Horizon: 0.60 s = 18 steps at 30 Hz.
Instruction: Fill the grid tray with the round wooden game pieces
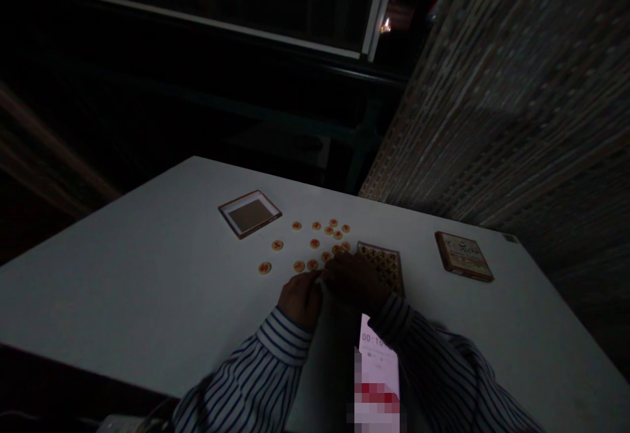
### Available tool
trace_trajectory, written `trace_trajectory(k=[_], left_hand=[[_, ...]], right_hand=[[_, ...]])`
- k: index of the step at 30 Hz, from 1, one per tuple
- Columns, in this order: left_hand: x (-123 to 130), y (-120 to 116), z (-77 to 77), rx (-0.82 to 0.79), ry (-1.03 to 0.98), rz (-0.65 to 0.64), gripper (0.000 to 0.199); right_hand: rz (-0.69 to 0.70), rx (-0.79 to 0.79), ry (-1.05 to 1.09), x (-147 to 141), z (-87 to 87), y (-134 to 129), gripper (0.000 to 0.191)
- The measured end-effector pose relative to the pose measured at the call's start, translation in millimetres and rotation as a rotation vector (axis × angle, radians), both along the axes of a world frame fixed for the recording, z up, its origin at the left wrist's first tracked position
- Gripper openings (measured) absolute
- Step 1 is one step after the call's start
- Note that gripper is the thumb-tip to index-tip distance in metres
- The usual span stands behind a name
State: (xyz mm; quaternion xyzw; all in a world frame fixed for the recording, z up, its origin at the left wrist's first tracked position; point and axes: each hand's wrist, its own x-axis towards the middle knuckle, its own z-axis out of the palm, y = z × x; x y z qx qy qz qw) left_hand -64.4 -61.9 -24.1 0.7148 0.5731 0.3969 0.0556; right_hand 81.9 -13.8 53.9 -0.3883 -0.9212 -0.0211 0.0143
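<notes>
Low over the white table, my left hand has its fingers drawn together, their tips meeting my right hand. My right hand is curled palm down, in shadow, beside the loose xiangqi pieces. What either hand holds is hidden. Several round, pale pieces with red characters lie scattered ahead of the hands, including one piece at the left and another piece near the middle. Partly behind my right hand and wrist is a tray filled with rows of pieces bearing dark characters.
An open, shallow box part lies at the far left of the pieces. To the right sits a box with a printed lid. Below my right wrist a lit phone shows a timer. A bead or string curtain hangs beside the table.
</notes>
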Motion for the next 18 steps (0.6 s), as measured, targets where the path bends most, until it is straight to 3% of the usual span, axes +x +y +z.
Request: trace_trajectory(k=[4,9,18], left_hand=[[7.4,-3.4,5.4,-0.020,-0.178,0.054,0.030],[14.8,-4.9,15.2,-0.147,-0.508,0.109,0.027],[22.9,0.0,31.6,-0.418,-1.123,0.021,0.034]], right_hand=[[0.054,0.026,0.098,7.9,6.1,-4.0,0.018],[0.027,0.002,0.208,14.8,5.9,-10.1,0.019],[-0.001,0.004,0.484,26.7,-3.8,-21.0,0.020]])
